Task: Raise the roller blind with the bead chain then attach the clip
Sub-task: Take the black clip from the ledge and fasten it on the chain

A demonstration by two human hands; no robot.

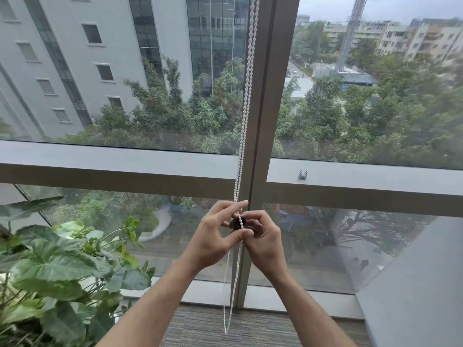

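Looks like an upper-floor office to me: full-height glazing (125,71) in grey aluminium frames (265,121), grey striped carpet (200,326), potted plant (62,266), office blocks (62,58) outside, treetops (338,116) below.

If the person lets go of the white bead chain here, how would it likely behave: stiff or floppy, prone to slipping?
Probably floppy: the bead chain hangs in a slack loop below both hands. Likely light, since the left hand holds it by the fingertips. Its small round beads may slip through a loose pinch; the right hand holds a dark clip against it.
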